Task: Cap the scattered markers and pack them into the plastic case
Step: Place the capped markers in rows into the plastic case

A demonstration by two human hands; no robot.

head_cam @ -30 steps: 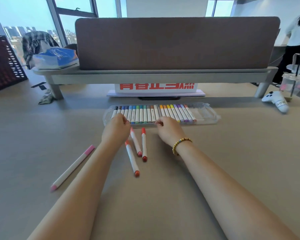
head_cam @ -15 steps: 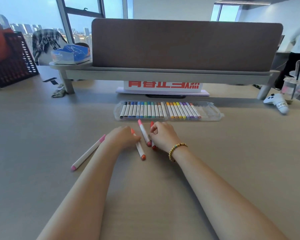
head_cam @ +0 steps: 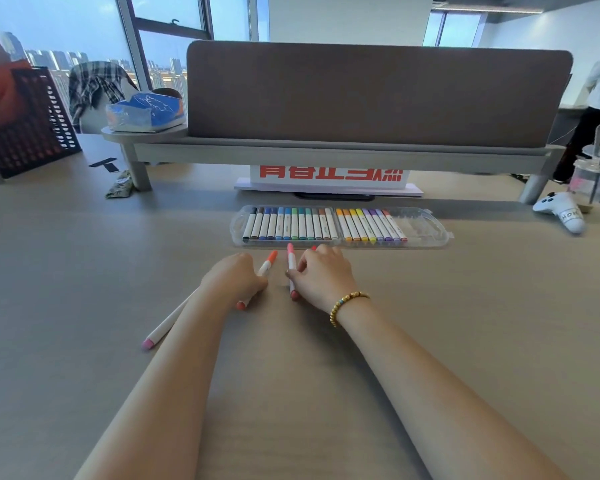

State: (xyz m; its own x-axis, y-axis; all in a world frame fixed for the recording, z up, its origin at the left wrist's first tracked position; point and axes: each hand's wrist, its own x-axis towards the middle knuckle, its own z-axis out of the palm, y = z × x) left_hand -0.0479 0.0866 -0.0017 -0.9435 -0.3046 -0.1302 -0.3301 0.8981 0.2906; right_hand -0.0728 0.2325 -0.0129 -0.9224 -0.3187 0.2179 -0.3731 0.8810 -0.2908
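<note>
Clear plastic case (head_cam: 426,230) lies open on the desk (head_cam: 84,271) just beyond both hands, its right-hand end unfilled. The left hand (head_cam: 236,280) grips an orange marker (head_cam: 269,263); the right hand (head_cam: 321,275) pinches a pink-capped marker (head_cam: 290,259), with a red one mostly hidden beneath it. Lift each marker level, align it with the packed rows and seat it in the free slots. A pink marker (head_cam: 163,327) lies apart at left. Bare desk surrounds the hands.
</note>
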